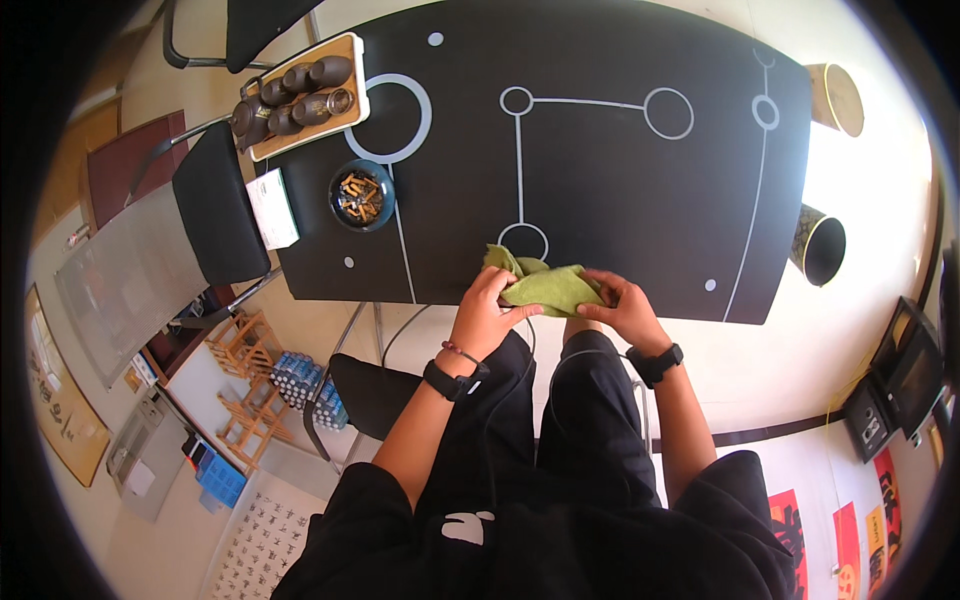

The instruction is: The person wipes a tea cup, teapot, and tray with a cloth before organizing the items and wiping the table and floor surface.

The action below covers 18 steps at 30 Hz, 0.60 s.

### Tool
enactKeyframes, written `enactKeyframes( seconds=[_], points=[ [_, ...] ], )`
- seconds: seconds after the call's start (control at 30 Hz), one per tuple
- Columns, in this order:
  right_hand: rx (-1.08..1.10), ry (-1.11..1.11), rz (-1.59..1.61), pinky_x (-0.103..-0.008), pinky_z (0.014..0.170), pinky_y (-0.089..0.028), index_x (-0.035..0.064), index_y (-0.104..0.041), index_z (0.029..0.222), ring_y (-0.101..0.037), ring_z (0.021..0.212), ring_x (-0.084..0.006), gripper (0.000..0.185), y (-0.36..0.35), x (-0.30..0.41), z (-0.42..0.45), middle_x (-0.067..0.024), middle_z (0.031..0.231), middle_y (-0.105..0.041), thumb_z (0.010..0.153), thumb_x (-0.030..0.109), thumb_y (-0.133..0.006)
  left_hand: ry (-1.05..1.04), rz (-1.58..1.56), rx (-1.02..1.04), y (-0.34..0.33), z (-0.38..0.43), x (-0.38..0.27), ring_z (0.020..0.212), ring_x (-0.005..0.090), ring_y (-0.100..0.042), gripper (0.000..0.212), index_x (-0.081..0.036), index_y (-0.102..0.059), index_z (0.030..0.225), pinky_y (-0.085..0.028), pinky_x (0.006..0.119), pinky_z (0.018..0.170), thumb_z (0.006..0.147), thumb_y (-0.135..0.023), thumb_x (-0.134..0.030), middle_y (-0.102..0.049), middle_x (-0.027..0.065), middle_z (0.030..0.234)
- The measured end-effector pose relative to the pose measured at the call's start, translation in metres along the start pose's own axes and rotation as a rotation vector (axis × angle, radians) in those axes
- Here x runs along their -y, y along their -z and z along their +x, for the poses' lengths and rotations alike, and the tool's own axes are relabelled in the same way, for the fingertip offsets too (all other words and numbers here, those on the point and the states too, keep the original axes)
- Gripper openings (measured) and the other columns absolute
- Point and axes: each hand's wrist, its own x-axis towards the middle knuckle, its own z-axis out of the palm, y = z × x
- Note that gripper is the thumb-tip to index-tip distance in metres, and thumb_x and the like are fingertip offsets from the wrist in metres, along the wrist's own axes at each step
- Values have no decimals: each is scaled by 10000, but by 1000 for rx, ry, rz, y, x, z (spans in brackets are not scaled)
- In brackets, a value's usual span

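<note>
A green cloth (555, 289) is bunched and partly folded between my two hands at the near edge of the black table (592, 187). My left hand (487, 307) grips its left part, with a loose end sticking up above the fingers. On the other side my right hand (622, 304) pinches the right end between thumb and fingers. The cloth hangs over the table's near rim, above my knees. Whether anything is wrapped inside it is hidden.
A wooden tray (358, 124) with a dark teapot and several cups stands at the table's far left. Nearer are a round ashtray (384, 214) full of cigarette butts and a white box (272, 210). Black chairs (217, 202) line the left; two bins (825, 244) stand right.
</note>
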Motion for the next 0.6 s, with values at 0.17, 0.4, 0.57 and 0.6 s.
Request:
enactKeyframes(
  seconds=[0.17, 0.4, 0.57, 0.6],
  points=[
    [-83, 288, -529, -348, 664, -437, 38, -705, 960, -572, 772, -250, 327, 27, -19, -25, -76, 782, -572, 704, 231, -769, 7, 44, 30, -19, -6, -8, 772, 291, -576, 320, -39, -593, 891, -498, 383, 702, 675, -816, -120, -558, 83, 893],
    [-76, 37, 33, -349, 779, -473, -14, -608, 901, -576, 860, -273, 262, 86, -9, -55, -116, 925, -567, 753, 181, -701, -129, 236, 133, -13, 9, -58, 834, 313, -580, 242, -32, -605, 819, -475, 381, 718, 722, -745, -203, -595, 120, 851],
    [-629, 159, -631, -457, 977, -375, 85, -530, 1258, -483, 1168, -352, 553, 88, -8, -18, -175, 1274, -491, 782, 294, -717, -112, 156, -253, -50, 54, -45, 915, 339, -576, 309, -34, -570, 1008, -474, 406, 807, 777, -731, -160, -588, 146, 925],
    [-664, 192, -690, -491, 1020, -320, 135, -460, 1346, -414, 1231, -376, 658, 83, -18, -9, -179, 1351, -426, 779, 341, -723, -122, 258, -301, -60, 61, -38, 988, 345, -548, 379, -42, -550, 1084, -462, 412, 856, 771, -738, -145, -564, 147, 1029]
  ],
)
